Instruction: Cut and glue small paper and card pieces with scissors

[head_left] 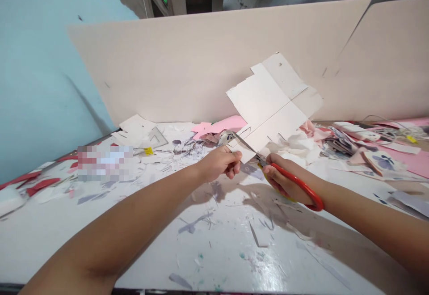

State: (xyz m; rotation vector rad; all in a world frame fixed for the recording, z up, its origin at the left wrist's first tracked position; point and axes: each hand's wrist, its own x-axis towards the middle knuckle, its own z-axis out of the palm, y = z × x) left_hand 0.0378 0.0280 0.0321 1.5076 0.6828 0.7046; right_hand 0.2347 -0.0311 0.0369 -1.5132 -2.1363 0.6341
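Risking a ragged, torn edge if the scissors (251, 151) twist or slip, the left hand (217, 163) pinches the white card (264, 107) between its fingers (234, 163) while the right hand (284, 179) curls around the red handles. The slotted, creased card stands tilted above the littered worktop (208, 259).

A white work surface (214, 250), streaked with grey and teal marks, lies littered with paper offcuts (191, 225). Red paper strips (42, 185) sit near the left edge, a clear plastic set square (157, 136) rests among white card scraps at the back, and pink sheets (410, 161) and piled printed paper (348, 142) crowd the right.
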